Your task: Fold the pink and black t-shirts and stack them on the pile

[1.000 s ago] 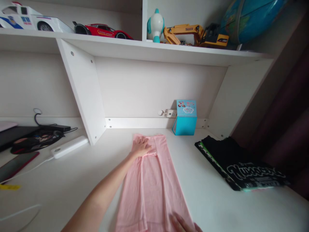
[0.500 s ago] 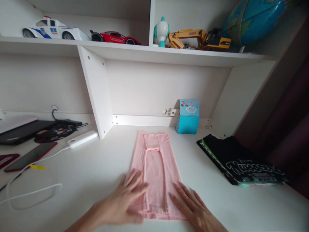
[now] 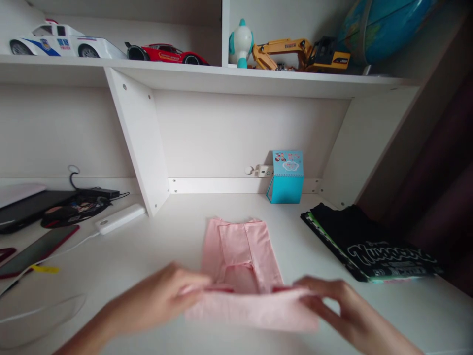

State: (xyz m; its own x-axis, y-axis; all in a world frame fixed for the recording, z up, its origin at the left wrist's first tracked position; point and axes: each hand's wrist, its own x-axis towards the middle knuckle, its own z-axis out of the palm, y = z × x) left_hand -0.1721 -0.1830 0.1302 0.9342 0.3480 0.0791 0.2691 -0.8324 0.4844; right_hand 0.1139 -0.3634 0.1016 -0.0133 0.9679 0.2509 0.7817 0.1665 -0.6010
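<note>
A pink garment point(image 3: 241, 244), partly folded into a long strip, lies on the white desk with its far end flat. Its near end is lifted and bent upward, slightly blurred by motion. My left hand point(image 3: 166, 293) pinches the raised edge at its left corner. At the right corner, my right hand point(image 3: 332, 301) grips the same edge between thumb and fingers. Dark pink patches show along the lifted fold. The underside of the raised part is hidden.
A stack of folded dark shirts point(image 3: 369, 246) lies to the right. A blue desk calendar point(image 3: 287, 177) stands at the back. Leftward are a white power strip point(image 3: 120, 218), a phone point(image 3: 39, 251) and cables point(image 3: 79, 207). A shelf point(image 3: 258, 81) holding toys overhangs the desk point(image 3: 148, 256).
Both hands were lying spread on the flat garment; now they pinch its near edge and hold it raised. The garment's far end has shifted a little toward me.
</note>
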